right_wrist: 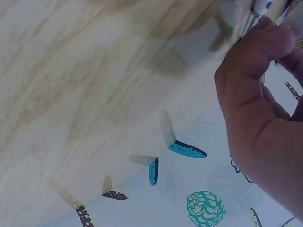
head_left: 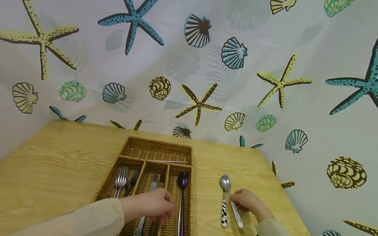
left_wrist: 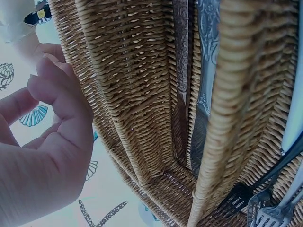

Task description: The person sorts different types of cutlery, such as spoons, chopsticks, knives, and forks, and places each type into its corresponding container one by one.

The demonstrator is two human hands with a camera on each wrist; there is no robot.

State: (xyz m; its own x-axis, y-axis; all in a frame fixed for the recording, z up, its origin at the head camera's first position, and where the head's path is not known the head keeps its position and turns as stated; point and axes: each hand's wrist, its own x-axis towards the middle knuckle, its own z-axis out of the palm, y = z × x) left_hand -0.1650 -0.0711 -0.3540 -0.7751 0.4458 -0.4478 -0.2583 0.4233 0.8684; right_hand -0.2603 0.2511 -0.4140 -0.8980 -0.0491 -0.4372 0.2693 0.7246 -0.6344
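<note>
My right hand (head_left: 247, 202) pinches a spoon with a plain white handle (head_left: 237, 214) near its neck, low at the table. Right beside it lies a second spoon with a black-and-white patterned handle (head_left: 224, 213); their bowls touch or overlap. Over the woven cutlery basket (head_left: 192, 196) hovers my left hand (head_left: 156, 203), its fingers loosely bent and holding nothing. In the left wrist view, that hand (left_wrist: 52, 123) is beside the basket's wall. A dark, shiny spoon (head_left: 183, 180) lies in the basket's right compartment, close to the left hand.
Forks (head_left: 121, 178) fill the basket's left compartment, and knives (head_left: 153, 182) the middle one. A thin pinkish stick (head_left: 172, 161) lies in the back compartment. Behind the wooden table (head_left: 73, 147) hangs a cloth (head_left: 165, 65) printed with shells and starfish.
</note>
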